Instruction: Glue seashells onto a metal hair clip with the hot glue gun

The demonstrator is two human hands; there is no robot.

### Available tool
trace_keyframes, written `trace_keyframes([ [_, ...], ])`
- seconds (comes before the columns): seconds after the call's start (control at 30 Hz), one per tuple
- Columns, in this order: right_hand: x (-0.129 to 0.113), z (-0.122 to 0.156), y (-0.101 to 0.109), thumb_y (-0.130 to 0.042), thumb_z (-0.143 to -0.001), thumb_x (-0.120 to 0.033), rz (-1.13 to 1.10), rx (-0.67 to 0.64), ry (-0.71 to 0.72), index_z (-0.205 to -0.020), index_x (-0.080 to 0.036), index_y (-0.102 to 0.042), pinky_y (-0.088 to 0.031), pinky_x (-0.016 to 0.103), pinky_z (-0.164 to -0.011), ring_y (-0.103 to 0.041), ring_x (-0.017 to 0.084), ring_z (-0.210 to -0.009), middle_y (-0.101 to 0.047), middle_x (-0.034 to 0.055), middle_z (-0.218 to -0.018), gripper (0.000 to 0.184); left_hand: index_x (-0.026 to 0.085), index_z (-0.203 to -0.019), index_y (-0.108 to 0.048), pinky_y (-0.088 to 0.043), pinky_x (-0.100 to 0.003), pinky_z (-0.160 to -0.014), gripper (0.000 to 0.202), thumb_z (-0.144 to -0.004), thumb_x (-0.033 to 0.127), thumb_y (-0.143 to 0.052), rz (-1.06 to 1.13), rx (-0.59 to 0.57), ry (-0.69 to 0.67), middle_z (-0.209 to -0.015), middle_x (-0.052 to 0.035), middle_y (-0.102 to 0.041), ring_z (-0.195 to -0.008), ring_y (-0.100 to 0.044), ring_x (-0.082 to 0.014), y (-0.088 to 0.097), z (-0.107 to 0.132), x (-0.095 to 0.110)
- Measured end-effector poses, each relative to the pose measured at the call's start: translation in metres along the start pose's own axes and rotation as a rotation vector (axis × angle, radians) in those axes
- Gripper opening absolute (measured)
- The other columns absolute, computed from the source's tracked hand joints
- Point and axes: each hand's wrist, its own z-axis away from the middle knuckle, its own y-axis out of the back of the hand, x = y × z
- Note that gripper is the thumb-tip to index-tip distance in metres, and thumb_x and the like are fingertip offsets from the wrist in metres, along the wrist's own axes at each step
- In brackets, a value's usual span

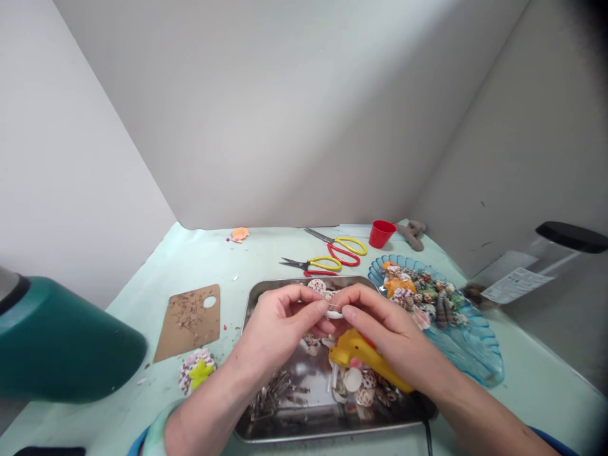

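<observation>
Over the far part of a metal tray (327, 405), my left hand (289, 313) and my right hand (373, 316) meet fingertip to fingertip. Between them they pinch a small white piece (334, 314), perhaps a shell; its exact kind is hidden by the fingers. A thin strand seems to run across the gap between the thumbs. Below my right hand lies a yellow glue gun (363, 358), partly covered by that hand. Spotted shells (365, 396) and a white disc (352, 379) are heaped near it. Metal clips or pins (278, 396) fill the tray's near left.
Two pairs of scissors (325, 263) (349, 246) lie behind the tray, near a red cup (381, 234). A blue shell-shaped dish (475, 354) of shells stands right. Left are a brown board (190, 320), a shell flower (196, 369) and a large green bottle (71, 342).
</observation>
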Motion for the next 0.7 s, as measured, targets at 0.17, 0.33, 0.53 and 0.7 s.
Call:
trace_keyframes([
  [0.17,0.002,0.0,0.001,-0.046,-0.091,-0.038,-0.001,0.023,0.027,-0.098,-0.024,-0.053,-0.048,0.021,-0.054,-0.057,0.013,-0.074,-0.057,0.0003,-0.086,0.018,0.012,-0.076,-0.065,-0.051,-0.023,-0.067,0.014,-0.076,0.026,-0.067,-0.001,-0.004,0.009,-0.067,-0.0026,-0.069,-0.064,-0.064,-0.0112,0.0,0.0,0.002],
  [0.33,-0.001,-0.001,0.004,-0.047,-0.09,-0.037,0.084,0.031,0.056,-0.091,-0.023,-0.055,-0.047,0.022,-0.054,-0.057,0.014,-0.075,-0.058,0.0009,-0.087,0.017,0.012,-0.076,-0.065,-0.051,-0.023,-0.068,0.015,-0.076,0.028,-0.067,-0.018,-0.021,-0.002,-0.069,-0.0024,-0.068,-0.066,-0.063,-0.0116,-0.002,0.0,0.003],
  [0.53,-0.008,0.001,0.007,-0.047,-0.09,-0.029,0.348,0.099,0.197,-0.085,-0.022,-0.058,-0.047,0.028,-0.066,-0.057,0.015,-0.077,-0.061,0.0013,-0.085,0.014,0.013,-0.08,-0.065,-0.052,-0.029,-0.072,0.013,-0.077,0.026,-0.064,-0.049,-0.043,-0.038,-0.071,-0.0034,-0.067,-0.069,-0.064,-0.0144,0.0,0.0,0.001],
  [0.7,-0.009,0.003,0.008,-0.045,-0.091,-0.023,0.557,0.14,0.335,-0.082,-0.021,-0.056,-0.043,0.028,-0.066,-0.054,0.015,-0.076,-0.058,0.0019,-0.083,0.014,0.015,-0.082,-0.066,-0.052,-0.029,-0.073,0.009,-0.073,0.017,-0.064,-0.176,-0.021,-0.169,-0.087,-0.0037,-0.062,-0.076,-0.064,-0.0154,0.001,-0.001,-0.003],
])
